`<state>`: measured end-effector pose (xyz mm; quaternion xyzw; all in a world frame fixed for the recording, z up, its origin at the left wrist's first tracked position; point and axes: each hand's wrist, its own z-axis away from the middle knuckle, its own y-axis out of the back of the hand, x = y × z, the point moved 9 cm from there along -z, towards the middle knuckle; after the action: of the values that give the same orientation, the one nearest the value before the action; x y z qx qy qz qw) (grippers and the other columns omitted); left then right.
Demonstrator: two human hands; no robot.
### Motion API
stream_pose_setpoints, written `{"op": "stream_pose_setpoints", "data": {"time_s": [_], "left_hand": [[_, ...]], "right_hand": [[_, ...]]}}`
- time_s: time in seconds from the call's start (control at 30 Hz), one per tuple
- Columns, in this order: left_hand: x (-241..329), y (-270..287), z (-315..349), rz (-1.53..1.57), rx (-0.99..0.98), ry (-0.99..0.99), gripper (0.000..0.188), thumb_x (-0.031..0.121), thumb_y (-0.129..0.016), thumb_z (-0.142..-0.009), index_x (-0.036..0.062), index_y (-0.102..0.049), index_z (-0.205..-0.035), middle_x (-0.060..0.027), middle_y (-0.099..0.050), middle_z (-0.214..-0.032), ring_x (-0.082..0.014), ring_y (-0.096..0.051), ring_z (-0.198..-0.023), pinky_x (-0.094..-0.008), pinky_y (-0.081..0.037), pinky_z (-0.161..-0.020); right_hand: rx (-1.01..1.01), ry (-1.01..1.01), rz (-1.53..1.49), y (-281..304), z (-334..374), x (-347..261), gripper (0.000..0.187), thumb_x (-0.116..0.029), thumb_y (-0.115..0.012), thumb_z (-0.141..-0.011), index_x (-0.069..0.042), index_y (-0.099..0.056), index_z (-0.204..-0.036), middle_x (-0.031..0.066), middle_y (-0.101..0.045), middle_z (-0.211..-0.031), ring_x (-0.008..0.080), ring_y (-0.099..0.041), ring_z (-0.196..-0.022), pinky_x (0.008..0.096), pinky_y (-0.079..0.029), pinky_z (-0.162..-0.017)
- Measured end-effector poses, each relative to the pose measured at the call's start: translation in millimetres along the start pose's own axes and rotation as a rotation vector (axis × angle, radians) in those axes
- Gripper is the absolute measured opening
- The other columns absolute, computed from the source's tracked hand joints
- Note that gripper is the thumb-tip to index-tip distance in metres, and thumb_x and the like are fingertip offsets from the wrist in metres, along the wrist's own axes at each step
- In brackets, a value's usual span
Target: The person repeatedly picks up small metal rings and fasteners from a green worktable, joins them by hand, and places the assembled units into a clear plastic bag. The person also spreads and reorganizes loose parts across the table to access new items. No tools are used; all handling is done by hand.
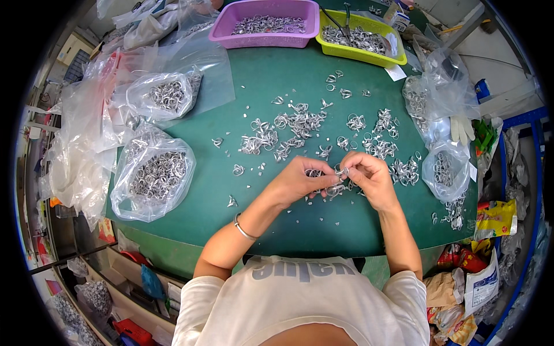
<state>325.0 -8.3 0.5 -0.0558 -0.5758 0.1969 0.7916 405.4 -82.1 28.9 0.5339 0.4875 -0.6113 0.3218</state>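
Note:
My left hand (pixel 300 181) and my right hand (pixel 372 176) meet over the near middle of the green table (pixel 231 190). Between their fingertips is a small silver metal ring (pixel 343 173), pinched from both sides. More rings show by the left fingers; whether they lie in the palm or on the table beneath, I cannot tell. Just beyond my hands spreads a loose pile of silver rings (pixel 300 121). A second scatter of rings (pixel 381 147) lies past my right hand. Tiny pale bits are strewn around.
At the far edge stand a purple basket (pixel 262 40) and a yellow-green basket (pixel 363 56) of rings, the latter with pliers (pixel 347 26). Clear bags of rings (pixel 158 173) sit on the left; another open bag (pixel 444 170) is at the right edge, beside a pale glove (pixel 461 130).

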Motion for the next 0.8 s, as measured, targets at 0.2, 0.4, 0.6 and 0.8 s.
{"op": "stream_pose_setpoints", "data": {"time_s": [0.2, 0.4, 0.6, 0.8], "left_hand": [[4.3, 1.1, 4.0, -0.1, 0.056, -0.078, 0.012, 0.013, -0.066, -0.082, 0.001, -0.067, -0.08, -0.0023, -0.061, -0.071, -0.0077, -0.056, -0.061, -0.0195, -0.039, -0.047], [-5.7, 18.0, 4.9, 0.113, 0.238, -0.047, 0.012, 0.014, -0.059, -0.087, 0.0026, -0.063, -0.087, -0.0026, -0.061, -0.076, -0.0085, -0.057, -0.063, -0.0203, -0.039, -0.048], [-19.4, 16.9, -0.2, 0.516, 0.112, -0.003, 0.012, 0.017, -0.055, -0.09, 0.0051, -0.057, -0.089, -0.0018, -0.057, -0.08, -0.012, -0.055, -0.068, -0.0209, -0.039, -0.049], [-27.2, 15.9, -3.2, 0.803, -0.015, -0.022, 0.015, 0.019, -0.055, -0.089, 0.0054, -0.055, -0.095, -0.003, -0.054, -0.081, -0.0132, -0.049, -0.066, -0.022, -0.037, -0.048]], "right_hand": [[-0.149, 0.119, 0.204, -11.4, -0.8, -13.5, 0.007, 0.002, -0.056, -0.085, 0.005, -0.058, -0.091, 0.0077, -0.055, -0.093, 0.0135, -0.052, -0.088, 0.027, -0.042, -0.077], [-0.02, 0.109, -0.287, 1.2, -6.1, -17.2, 0.011, -0.006, -0.052, -0.087, 0.002, -0.058, -0.092, 0.018, -0.056, -0.104, 0.0268, -0.054, -0.099, 0.0343, -0.045, -0.085], [0.355, -0.215, -0.666, 33.0, 5.8, 39.7, 0.015, -0.017, -0.049, -0.092, -0.005, -0.051, -0.084, 0.0142, -0.063, -0.081, 0.0253, -0.063, -0.075, 0.0302, -0.05, -0.055], [0.314, -0.336, -0.285, 20.4, 5.0, 43.7, 0.012, -0.018, -0.049, -0.094, -0.006, -0.051, -0.092, 0.0007, -0.049, -0.065, 0.0089, -0.048, -0.055, 0.0211, -0.037, -0.045]]}}
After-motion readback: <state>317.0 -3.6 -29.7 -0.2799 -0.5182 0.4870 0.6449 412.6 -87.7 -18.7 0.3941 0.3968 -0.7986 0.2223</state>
